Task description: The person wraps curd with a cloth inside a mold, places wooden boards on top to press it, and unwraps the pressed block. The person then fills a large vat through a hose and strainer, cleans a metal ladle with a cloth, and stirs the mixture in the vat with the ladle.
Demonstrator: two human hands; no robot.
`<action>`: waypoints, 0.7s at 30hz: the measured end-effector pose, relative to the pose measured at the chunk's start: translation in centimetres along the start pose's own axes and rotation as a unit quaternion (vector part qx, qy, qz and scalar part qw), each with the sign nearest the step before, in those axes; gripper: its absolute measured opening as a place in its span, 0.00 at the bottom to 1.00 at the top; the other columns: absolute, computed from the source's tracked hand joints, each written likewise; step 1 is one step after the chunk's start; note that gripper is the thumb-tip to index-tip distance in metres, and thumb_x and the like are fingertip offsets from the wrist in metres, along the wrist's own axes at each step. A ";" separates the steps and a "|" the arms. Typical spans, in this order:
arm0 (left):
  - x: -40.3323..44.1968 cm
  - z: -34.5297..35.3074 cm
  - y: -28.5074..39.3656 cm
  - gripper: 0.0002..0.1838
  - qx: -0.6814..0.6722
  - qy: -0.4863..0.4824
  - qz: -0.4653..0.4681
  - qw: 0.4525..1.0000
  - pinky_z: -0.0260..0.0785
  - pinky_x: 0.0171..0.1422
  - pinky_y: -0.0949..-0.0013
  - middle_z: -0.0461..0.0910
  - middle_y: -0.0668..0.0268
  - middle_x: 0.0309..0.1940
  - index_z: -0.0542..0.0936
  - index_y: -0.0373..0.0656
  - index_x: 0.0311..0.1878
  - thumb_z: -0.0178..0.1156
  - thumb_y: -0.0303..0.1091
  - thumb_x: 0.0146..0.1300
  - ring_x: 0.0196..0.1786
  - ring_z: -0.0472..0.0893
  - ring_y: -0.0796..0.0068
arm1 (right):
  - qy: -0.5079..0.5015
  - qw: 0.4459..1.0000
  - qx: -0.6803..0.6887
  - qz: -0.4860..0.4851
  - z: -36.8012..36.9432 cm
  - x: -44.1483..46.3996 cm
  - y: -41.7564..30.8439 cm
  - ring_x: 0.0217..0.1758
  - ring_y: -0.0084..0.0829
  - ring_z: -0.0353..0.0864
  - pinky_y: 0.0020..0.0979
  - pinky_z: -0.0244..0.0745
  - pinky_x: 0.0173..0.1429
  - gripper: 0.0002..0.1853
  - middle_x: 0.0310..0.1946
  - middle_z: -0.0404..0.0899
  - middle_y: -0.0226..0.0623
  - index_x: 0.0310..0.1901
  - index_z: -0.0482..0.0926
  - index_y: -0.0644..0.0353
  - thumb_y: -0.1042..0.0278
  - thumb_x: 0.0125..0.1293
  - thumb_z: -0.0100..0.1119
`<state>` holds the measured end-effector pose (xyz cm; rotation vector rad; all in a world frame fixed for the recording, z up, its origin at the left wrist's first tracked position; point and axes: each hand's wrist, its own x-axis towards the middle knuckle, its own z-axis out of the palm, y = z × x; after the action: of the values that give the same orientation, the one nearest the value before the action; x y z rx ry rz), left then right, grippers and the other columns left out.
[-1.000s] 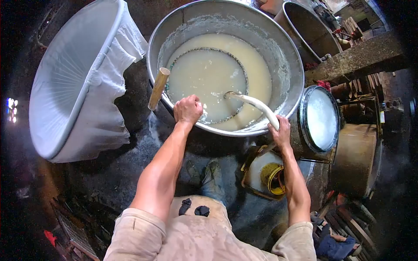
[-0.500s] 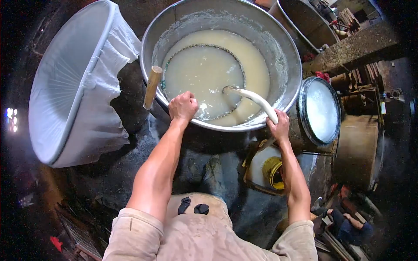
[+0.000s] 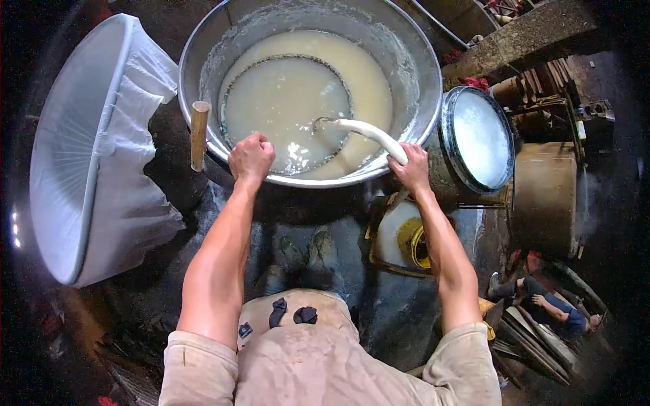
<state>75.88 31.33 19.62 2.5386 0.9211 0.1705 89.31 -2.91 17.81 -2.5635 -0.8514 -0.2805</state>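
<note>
A large metal vat point(image 3: 433, 74) holds cloudy, cream-coloured liquid point(image 3: 371, 81). Partly sunk in it lies a round hoop point(image 3: 347, 84) with a dark, mottled rim. My left hand point(image 3: 252, 157) is closed in a fist at the near left of the vat, over its rim and close to the hoop's edge; what it grips is hidden. My right hand point(image 3: 410, 167) is wrapped round the upper end of a white curved tube point(image 3: 371, 130) at the vat's near right rim. The tube's other end dips into the liquid inside the hoop.
A cloth-covered hoop point(image 3: 84, 149) stands on the left, beside an upright wooden handle point(image 3: 199, 135). On the right are a drum point(image 3: 477, 139) of pale liquid, a yellow bucket point(image 3: 410, 242) and a brown barrel point(image 3: 544, 196). Another person point(image 3: 558, 308) is at the lower right.
The view has shifted, so the vat and both hands appear further left and higher. Both hands keep their closed shape, the right still on the white tube.
</note>
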 end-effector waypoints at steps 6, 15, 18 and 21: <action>0.2 0.5 -0.5 0.09 0.007 0.001 -0.001 1.000 0.74 0.43 0.55 0.82 0.55 0.30 0.82 0.49 0.31 0.55 0.38 0.51 0.35 0.82 0.53 | -0.011 1.000 0.000 -0.005 0.2 0.1 0.3 0.43 0.41 0.75 0.41 0.68 0.51 0.18 0.35 0.79 0.38 0.40 0.78 0.56 0.58 0.48 0.65; -0.1 -0.2 -0.1 0.09 -0.016 0.003 0.004 1.000 0.74 0.43 0.57 0.82 0.57 0.30 0.82 0.48 0.30 0.54 0.37 0.50 0.35 0.82 0.56 | 0.001 1.000 -0.008 -0.014 0.4 0.0 0.6 0.43 0.41 0.75 0.41 0.67 0.50 0.18 0.36 0.79 0.37 0.39 0.78 0.57 0.60 0.47 0.65; -0.1 -0.3 -0.1 0.09 -0.024 -0.002 -0.003 1.000 0.74 0.44 0.57 0.82 0.56 0.30 0.82 0.47 0.30 0.54 0.36 0.49 0.36 0.82 0.55 | 0.007 1.000 0.007 -0.019 0.3 0.1 0.4 0.43 0.40 0.75 0.42 0.67 0.50 0.17 0.36 0.79 0.36 0.39 0.78 0.57 0.60 0.47 0.65; -0.1 -0.5 0.0 0.09 -0.026 -0.003 -0.003 1.000 0.74 0.44 0.56 0.82 0.56 0.31 0.82 0.47 0.30 0.54 0.36 0.49 0.36 0.82 0.55 | 0.001 1.000 -0.003 -0.013 0.4 0.0 0.5 0.44 0.40 0.75 0.42 0.67 0.51 0.16 0.36 0.79 0.36 0.38 0.77 0.56 0.61 0.47 0.65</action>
<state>75.68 31.39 20.05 2.4869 0.9097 0.1822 89.68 -3.08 17.30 -2.5587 -0.8850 -0.2941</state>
